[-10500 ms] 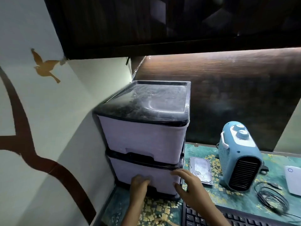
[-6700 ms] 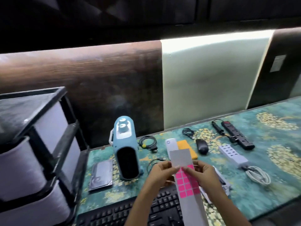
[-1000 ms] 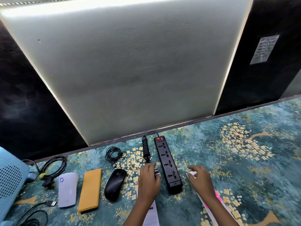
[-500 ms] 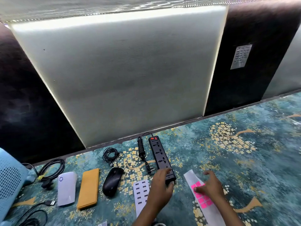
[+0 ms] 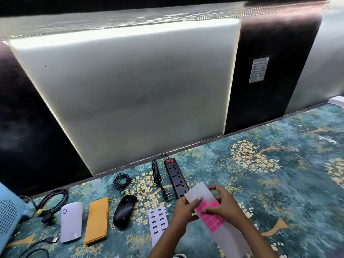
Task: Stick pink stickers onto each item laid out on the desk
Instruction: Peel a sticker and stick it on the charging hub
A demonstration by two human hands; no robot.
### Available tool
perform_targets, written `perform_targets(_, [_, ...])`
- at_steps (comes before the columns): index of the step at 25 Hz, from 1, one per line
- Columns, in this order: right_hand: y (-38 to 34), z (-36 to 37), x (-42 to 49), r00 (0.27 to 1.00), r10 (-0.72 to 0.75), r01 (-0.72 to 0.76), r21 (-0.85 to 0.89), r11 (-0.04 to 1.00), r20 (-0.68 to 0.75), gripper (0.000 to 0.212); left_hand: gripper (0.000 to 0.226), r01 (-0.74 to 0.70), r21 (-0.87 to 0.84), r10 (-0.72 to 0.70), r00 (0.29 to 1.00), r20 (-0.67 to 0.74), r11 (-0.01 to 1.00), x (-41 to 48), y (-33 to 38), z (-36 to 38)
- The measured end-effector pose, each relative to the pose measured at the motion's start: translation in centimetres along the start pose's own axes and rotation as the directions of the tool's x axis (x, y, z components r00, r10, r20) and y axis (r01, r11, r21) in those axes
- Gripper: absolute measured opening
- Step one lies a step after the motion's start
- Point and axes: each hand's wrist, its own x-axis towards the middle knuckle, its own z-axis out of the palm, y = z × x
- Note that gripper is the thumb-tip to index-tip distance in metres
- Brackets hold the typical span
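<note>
While both hands are holding the sticker sheet [image 5: 199, 192] just above the near part of the desk [image 5: 279, 183], a peel appears to be in hand. The left hand [image 5: 181, 211] is pinching the sheet's left edge, thumb lying on the pale backing. The right hand [image 5: 225, 205] is curling over the sheet from the other side, fingertips resting on the block of pink stickers [image 5: 214, 220]; whether one is already lifting cannot be told.

Handling, as judged: the sheet is bending under its own weight, so it is light, thin and floppy. It is best held by the bare backing, well clear of the adhesive. Each sticker is likely asking for a fingernail at one corner, and it is liable to fold onto itself once free.

Clearance: the sheet's upper end is overlapping the near end of the power strip [image 5: 175, 175]. To the left, the white charger [image 5: 157, 220], mouse [image 5: 123, 210], orange case [image 5: 96, 220] and white box [image 5: 71, 222] are lying in a row, near one another but apart. To the right, open mat is offering room for the elbows.
</note>
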Motion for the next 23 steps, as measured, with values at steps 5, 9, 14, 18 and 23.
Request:
perform_targets(5, [-0.7, 1.2, -0.4, 0.909, -0.383, 0.352, -0.190, 0.917, -0.163, 0.035, 0.006, 0.009, -0.104, -0.015, 0.998, -0.057, 0.995, -0.1, 0.7, -1.3])
perform_targets(9, [-0.1, 1.6, -0.4, 0.880, -0.448, 0.402, -0.254, 0.880, -0.157, 0.032, 0.006, 0.034, -0.160, -0.037, 0.999, -0.020, 0.986, -0.4, 1.2, -1.1])
perform_targets(14, [-0.3, 1.7, -0.5, 0.889, -0.416, 0.384, -0.181, 0.905, -0.191, 0.030, 0.008, 0.088, -0.216, -0.095, 0.995, -0.025, 0.972, -0.6, 1.4, -1.1])
perform_targets(18, [-0.6, 2.2, -0.3, 0.910, -0.364, 0.341, -0.142, 0.929, -0.198, 0.043, 0.008, 0.112, -0.224, -0.133, 0.988, -0.079, 0.968, -0.3, 1.3, -1.3])
perform_targets(23, [-0.9, 2.6, 0.0, 0.957, -0.249, 0.251, 0.001, 0.968, -0.147, 0.030, 0.005, 0.114, -0.256, -0.150, 0.981, -0.126, 0.960, 0.1, 1.5, -1.8])
